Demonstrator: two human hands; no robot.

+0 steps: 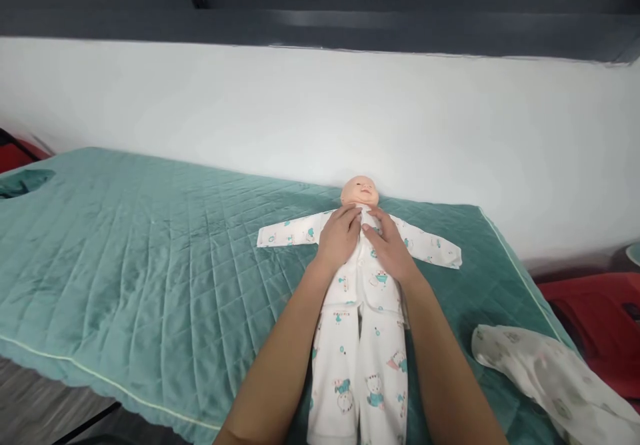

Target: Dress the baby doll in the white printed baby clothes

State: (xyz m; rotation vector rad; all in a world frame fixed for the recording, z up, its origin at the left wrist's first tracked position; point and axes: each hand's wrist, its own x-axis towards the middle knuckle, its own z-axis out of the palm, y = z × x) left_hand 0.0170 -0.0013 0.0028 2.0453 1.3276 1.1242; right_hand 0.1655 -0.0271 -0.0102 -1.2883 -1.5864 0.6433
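A baby doll [360, 190] lies on its back on the green quilted cover, its head by the wall. It is dressed in a white printed baby shirt [367, 278] with both sleeves spread out sideways, and matching white baby pants [383, 371] run down toward me. My left hand [341, 237] is closed on the shirt's front edge just below the doll's neck. Opposite it, my right hand [390, 241] grips the other front edge, thumb pointing inward. Fingertips and part of the shirt's upper opening are hidden under the hands.
The green quilted cover [150, 265] spreads far to the left over the bed or table. A crumpled white printed cloth [555, 378] lies at the right edge. Beyond it is a red object [595, 325]. A white wall [300, 111] with a dark window frame [400, 21] rises behind.
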